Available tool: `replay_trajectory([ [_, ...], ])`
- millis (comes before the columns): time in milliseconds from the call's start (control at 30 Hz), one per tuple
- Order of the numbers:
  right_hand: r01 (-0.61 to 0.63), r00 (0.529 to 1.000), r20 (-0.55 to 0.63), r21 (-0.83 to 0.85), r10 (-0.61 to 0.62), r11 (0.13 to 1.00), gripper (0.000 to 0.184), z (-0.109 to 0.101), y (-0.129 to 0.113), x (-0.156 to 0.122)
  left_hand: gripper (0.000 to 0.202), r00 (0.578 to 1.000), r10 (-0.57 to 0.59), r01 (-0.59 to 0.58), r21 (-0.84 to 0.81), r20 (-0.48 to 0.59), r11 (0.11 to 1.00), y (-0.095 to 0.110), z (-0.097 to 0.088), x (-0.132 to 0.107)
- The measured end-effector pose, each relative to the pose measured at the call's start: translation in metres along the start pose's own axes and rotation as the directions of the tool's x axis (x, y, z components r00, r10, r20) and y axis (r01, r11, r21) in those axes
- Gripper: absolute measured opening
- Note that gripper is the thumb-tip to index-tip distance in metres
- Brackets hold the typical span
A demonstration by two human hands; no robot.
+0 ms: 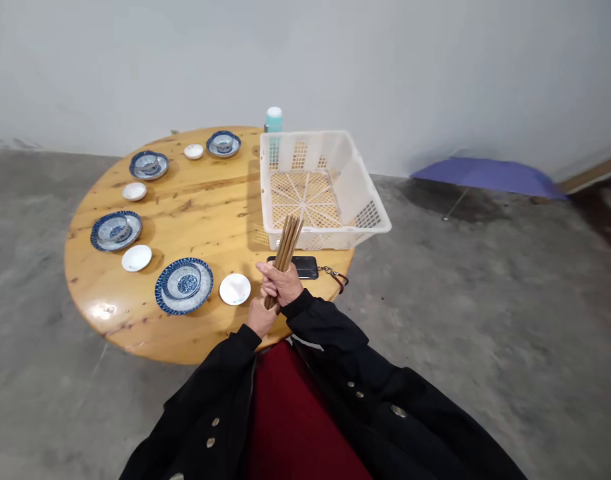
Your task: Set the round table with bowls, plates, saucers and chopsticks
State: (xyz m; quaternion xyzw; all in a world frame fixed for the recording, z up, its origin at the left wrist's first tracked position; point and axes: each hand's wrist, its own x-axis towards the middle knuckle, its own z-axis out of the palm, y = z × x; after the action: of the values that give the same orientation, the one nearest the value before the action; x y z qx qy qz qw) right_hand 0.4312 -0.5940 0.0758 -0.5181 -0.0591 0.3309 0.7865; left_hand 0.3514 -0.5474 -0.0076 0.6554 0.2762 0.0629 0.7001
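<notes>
Both my hands grip a bundle of brown wooden chopsticks [288,241] over the near edge of a round wooden table [205,207]. My right hand [283,283] is wrapped around the lower part of the bundle. Just below it, my left hand [261,317] closes on the bottom ends. The sticks point up and away toward an empty white plastic basket [321,190]. A small white dish [235,289] and a blue patterned plate with a bowl [184,285] lie just left of my hands.
Several more blue plates with bowls [116,230] and small white dishes [136,257] ring the table's left side. A dark phone [303,267] with a strap lies by the basket. A teal-capped bottle [274,119] stands behind it. A purple umbrella [485,177] lies on the concrete floor.
</notes>
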Motion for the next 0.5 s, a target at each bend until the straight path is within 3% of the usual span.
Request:
replay_trajectory([
  [133,0.090,0.996,0.031,-0.154,-0.086,0.984,0.042,0.006,0.000,-0.002,0.047,0.992,-0.088,0.092,-0.044,0.091,0.995,0.016,-0.010,-0.003],
  [233,0.178,0.984,0.087,-0.356,-0.158,0.917,0.033,0.009,0.006,-0.009,0.045,0.990,-0.101,0.110,-0.097,0.097,0.989,0.028,-0.021,-0.003],
  [333,0.217,0.975,0.061,-0.497,-0.216,0.840,0.022,0.013,0.013,-0.014,0.045,0.989,-0.097,0.108,-0.095,0.114,0.990,0.033,-0.024,-0.001],
  [433,0.201,0.975,0.026,-0.528,-0.221,0.825,0.021,0.016,0.018,-0.016,0.048,0.986,-0.136,0.146,-0.099,0.096,0.984,0.038,-0.021,-0.001],
  [500,0.197,0.977,0.032,-0.502,-0.210,0.842,0.026,0.016,0.014,-0.014,0.047,0.983,-0.118,0.132,-0.091,0.144,0.987,0.046,-0.019,-0.001],
])
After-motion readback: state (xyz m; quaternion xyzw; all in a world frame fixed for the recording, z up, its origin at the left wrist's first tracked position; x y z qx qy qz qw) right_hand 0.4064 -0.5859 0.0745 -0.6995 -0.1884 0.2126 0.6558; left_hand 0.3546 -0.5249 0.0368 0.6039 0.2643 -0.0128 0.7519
